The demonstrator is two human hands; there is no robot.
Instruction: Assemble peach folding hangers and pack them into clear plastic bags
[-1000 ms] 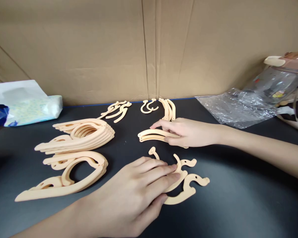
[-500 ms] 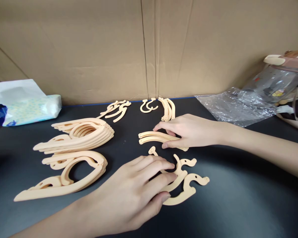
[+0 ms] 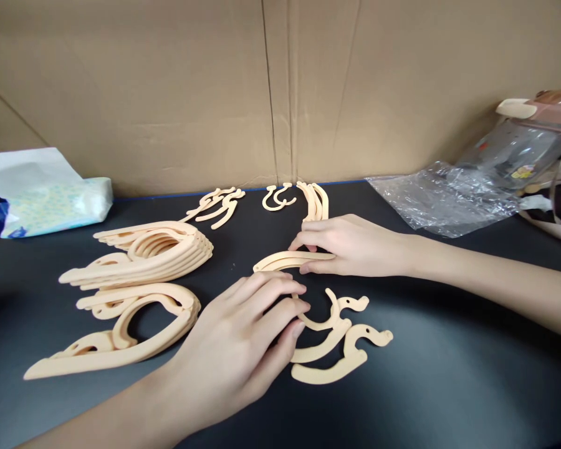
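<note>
My right hand [image 3: 350, 245] pinches a pair of cream curved hanger arms [image 3: 275, 257] laid side by side, thumb on the near edge and fingers on the far edge. Close in front, my left hand [image 3: 247, 330] hovers low over the table with its fingers apart and slightly bent. Its fingertips reach the left ends of several loose hooked hanger pieces [image 3: 330, 372]; they hide part of these, and I cannot tell whether they touch. Folded cream hangers stand to the left in a larger stack [image 3: 168, 255] and a smaller stack [image 3: 159, 343].
Along the back of the black table [image 3: 430, 399] lie more hanger pieces [image 3: 222, 202], small hooks [image 3: 278, 198] and upright-lying curved arms [image 3: 315, 201]. A tissue pack [image 3: 65, 206] is at left. Clear plastic wrap [image 3: 444, 202] and a bottle [image 3: 518, 153] are at right, before a cardboard wall [image 3: 191, 93].
My left hand has shifted left and slightly up, uncovering more of the hooked pieces. The two curved arms in my right hand have moved a little left and closer together.
</note>
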